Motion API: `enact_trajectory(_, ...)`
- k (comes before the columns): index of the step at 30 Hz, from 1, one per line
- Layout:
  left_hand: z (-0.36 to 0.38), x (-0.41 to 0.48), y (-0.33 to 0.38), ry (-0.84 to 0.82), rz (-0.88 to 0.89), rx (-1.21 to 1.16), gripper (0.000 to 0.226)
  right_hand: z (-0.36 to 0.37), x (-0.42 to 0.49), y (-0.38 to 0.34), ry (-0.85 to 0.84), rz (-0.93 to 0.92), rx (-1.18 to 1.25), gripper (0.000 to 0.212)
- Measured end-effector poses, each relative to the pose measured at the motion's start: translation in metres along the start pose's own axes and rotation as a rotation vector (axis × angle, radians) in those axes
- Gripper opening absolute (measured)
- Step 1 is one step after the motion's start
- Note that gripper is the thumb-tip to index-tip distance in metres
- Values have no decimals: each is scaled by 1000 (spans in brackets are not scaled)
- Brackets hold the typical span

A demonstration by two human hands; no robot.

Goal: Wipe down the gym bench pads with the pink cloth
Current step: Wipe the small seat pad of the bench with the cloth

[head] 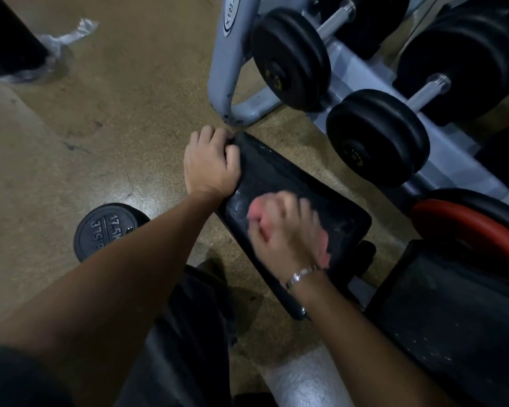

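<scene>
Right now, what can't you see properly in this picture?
All head view:
- Cloth: mostly under the right hand; only pink scraps show.
- Right hand: motion blur hides its grip.
- Plate: the left forearm covers some numbers.
- Second pad: cut by the right edge.
- Left hand fingertips: curled over the pad end.

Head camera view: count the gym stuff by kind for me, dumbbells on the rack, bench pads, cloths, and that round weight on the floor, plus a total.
dumbbells on the rack: 2
bench pads: 2
pink cloth: 1
round floor weight marked 17.5: 1
Total: 6
</scene>
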State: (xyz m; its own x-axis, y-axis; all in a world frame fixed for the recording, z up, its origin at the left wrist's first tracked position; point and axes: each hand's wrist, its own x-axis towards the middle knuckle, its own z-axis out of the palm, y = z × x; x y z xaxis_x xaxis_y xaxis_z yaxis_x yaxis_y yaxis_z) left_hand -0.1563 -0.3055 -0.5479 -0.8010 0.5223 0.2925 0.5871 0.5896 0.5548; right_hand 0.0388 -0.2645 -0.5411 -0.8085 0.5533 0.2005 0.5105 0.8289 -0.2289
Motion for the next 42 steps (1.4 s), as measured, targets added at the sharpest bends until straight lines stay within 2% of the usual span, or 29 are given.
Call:
enact_trajectory(3, -2, 1, 2, 2, -10, -24, 45, -1, -22, 26, -20, -285, 97, 31)
enact_trajectory(5, -2, 2, 4, -6, -15, -28, 46, -2, -14, 48, -38, -319, 85, 25)
enact_trajectory(9, 0, 1, 2, -25, -19, 2, 45, -5, 7, 20, 18, 72, 5, 29)
enact_trajectory(10, 1, 1, 0, -23, -17, 8, 44, -4, 3, 7, 22, 100, 5, 29)
enact_trajectory(12, 0, 0, -1, -12, -15, -2, 43, 1, -16, -3, 1, -34, 45, 27)
enact_trajectory(14, 0, 1, 1, -3, -12, -18, 44, 1, -28, 16, -30, -264, 99, 27)
enact_trajectory(16, 1, 2, 3, -1, -17, -13, 44, -1, -23, 42, -48, -371, 117, 25)
enact_trajectory(17, 1, 3, 4, -1, -20, 0, 44, -2, -16, 47, -35, -327, 130, 21)
enact_trajectory(20, 2, 2, 1, -10, -21, 30, 41, 0, 5, 23, 68, 120, 110, 27)
enact_trajectory(21, 2, 1, 0, -11, -18, 33, 41, 2, 5, 10, 89, 197, 83, 31)
enact_trajectory(22, 2, 0, 0, -10, -14, 30, 41, 4, 1, 1, 85, 176, 75, 31)
enact_trajectory(25, 1, 1, -1, 2, -5, 9, 41, 4, -19, 17, 12, -247, 133, 26)
enact_trajectory(27, 2, 2, -1, 8, -6, 8, 42, 1, -18, 47, -41, -400, 126, 27)
enact_trajectory(28, 2, 3, 0, 9, -4, 11, 42, 1, -12, 58, -49, -361, 117, 28)
enact_trajectory(29, 2, 3, 1, 6, -1, 16, 42, 0, -4, 61, -41, -246, 128, 29)
enact_trajectory(32, 1, 2, 2, -1, 2, 24, 41, -1, 25, 34, 28, 208, 132, 30)
enact_trajectory(33, 2, 1, 1, -2, 4, 21, 41, 0, 27, 22, 42, 290, 98, 29)
enact_trajectory(34, 2, 0, -1, 2, 7, 16, 40, 0, 25, 12, 58, 292, 64, 29)
enact_trajectory(35, 2, 0, -1, 8, 9, 12, 39, 2, 18, 8, 71, 201, 45, 30)
enact_trajectory(38, 3, 2, -1, 16, 13, -4, 39, 3, 2, 34, 24, -275, 91, 31)
enact_trajectory(39, 2, 2, 0, 16, 13, -5, 39, 2, 6, 48, -2, -361, 105, 30)
enact_trajectory(40, 2, 3, 1, 17, 12, -3, 39, 2, 13, 57, -14, -378, 110, 30)
enact_trajectory(42, 2, 3, 2, 12, 7, 2, 40, 1, 35, 60, -10, -207, 124, 31)
